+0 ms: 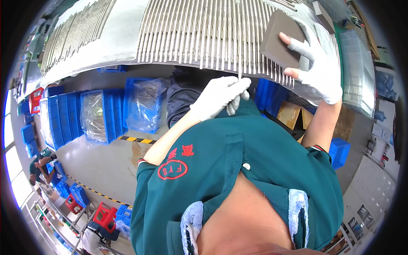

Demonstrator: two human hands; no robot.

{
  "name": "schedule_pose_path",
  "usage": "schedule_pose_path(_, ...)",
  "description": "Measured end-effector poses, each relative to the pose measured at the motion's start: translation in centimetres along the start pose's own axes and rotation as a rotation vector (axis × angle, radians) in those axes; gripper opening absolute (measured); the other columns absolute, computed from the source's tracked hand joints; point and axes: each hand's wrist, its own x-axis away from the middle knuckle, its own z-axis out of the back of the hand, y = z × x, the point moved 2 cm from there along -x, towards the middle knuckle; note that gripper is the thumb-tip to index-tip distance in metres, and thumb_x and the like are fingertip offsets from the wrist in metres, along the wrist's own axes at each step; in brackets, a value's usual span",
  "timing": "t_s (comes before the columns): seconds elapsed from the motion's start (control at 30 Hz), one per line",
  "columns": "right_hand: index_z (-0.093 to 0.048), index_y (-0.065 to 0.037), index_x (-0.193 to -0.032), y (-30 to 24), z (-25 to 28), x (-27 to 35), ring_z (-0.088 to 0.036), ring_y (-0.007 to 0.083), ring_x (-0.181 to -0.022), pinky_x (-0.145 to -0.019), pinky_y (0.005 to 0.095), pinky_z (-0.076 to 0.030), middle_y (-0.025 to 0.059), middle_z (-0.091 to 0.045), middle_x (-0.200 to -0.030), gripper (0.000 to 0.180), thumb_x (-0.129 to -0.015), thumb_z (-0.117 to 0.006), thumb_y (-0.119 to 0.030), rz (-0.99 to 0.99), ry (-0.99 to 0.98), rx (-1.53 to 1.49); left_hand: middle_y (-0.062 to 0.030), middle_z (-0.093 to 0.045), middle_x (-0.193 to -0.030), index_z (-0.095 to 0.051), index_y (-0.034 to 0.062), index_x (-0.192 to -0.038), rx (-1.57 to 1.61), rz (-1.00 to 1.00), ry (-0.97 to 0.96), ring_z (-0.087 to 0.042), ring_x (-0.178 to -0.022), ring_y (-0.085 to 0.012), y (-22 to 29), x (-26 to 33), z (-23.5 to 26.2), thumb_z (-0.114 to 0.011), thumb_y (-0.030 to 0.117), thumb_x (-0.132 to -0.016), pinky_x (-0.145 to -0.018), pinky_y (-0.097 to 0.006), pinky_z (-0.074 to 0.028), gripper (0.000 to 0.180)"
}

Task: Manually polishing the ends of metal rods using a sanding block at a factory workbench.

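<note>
My left hand (pixel 223 95), in a white glove, pinches the near end of a thin metal rod (pixel 240 51) at the table's front edge. The rod points away from me, among many similar rods (pixel 182 34) laid side by side. To the right, my right hand (pixel 316 66) grips a grey-brown rectangular block (pixel 278 38) from its right side. Two bare fingertips stick out of that glove, one across the block's face and one near its lower corner. The block is tilted over the right end of the row and hides some rods. Whether it touches them, I cannot tell.
Another batch of rods (pixel 76 34) lies at the table's left. A second block (pixel 323 17) sits at the far right, near clear plastic trays (pixel 358 72). Blue crates (pixel 63 114) with bagged rods stand below the table on the left. Other people (pixel 40 165) are farther off.
</note>
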Motion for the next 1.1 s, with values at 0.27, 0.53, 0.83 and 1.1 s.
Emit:
schedule_pose_path(0.27,-0.062,-0.022,-0.121,0.0,-2.2,-0.7,-0.037,0.0358,-0.129,-0.108,0.039,-0.026,0.0197,-0.04,-0.139,0.063,-0.063,-0.078,-0.038,-0.104,-0.141,-0.234,-0.0047,-0.054,-0.059,-0.062,-0.002,-0.084,0.197,-0.033,-0.149,-0.05,-0.05,-0.0102,-0.6,-0.1,-0.2,-0.049,0.033,-0.094,-0.048,-0.023,-0.041,0.039)
schedule_pose_path(0.53,-0.066,-0.019,-0.115,-0.7,-3.0,-2.0,-0.038,0.0362,-0.128,-0.107,0.039,-0.029,0.0201,-0.037,-0.14,0.057,-0.061,-0.078,-0.032,0.132,-0.127,-0.285,-0.0002,-0.047,-0.05,-0.057,0.0028,-0.072,0.174,-0.029,-0.109,-0.043,-0.042,-0.0073,-0.9,0.1,-0.4,-0.052,0.032,-0.093,-0.044,-0.021,-0.034,0.036)
schedule_pose_path(0.83,-0.066,-0.016,-0.115,-2.1,-1.8,-2.5,-0.036,0.0365,-0.128,-0.107,0.0413,-0.026,0.0223,-0.036,-0.14,0.061,-0.062,-0.075,-0.045,0.1,-0.121,-0.036,-0.003,-0.058,-0.067,-0.059,0.0015,-0.097,0.333,-0.04,-0.11,-0.043,-0.044,-0.0045,-1.3,0.3,0.5,-0.06,0.022,-0.089,-0.04,-0.019,-0.035,0.022)
schedule_pose_path(1.1,-0.066,-0.006,-0.112,-0.9,-0.6,-1.6,-0.038,0.0373,-0.127,-0.106,0.0379,-0.027,0.0232,-0.034,-0.14,0.072,-0.055,-0.08,-0.047,0.019,0.045,-0.285,-0.0054,-0.056,-0.063,-0.059,-0.0022,-0.11,0.084,-0.136,-0.132,-0.054,-0.055,-0.0107,-1.5,-1.2,0.2,-0.04,0.044,-0.097,-0.054,-0.024,-0.046,0.052)
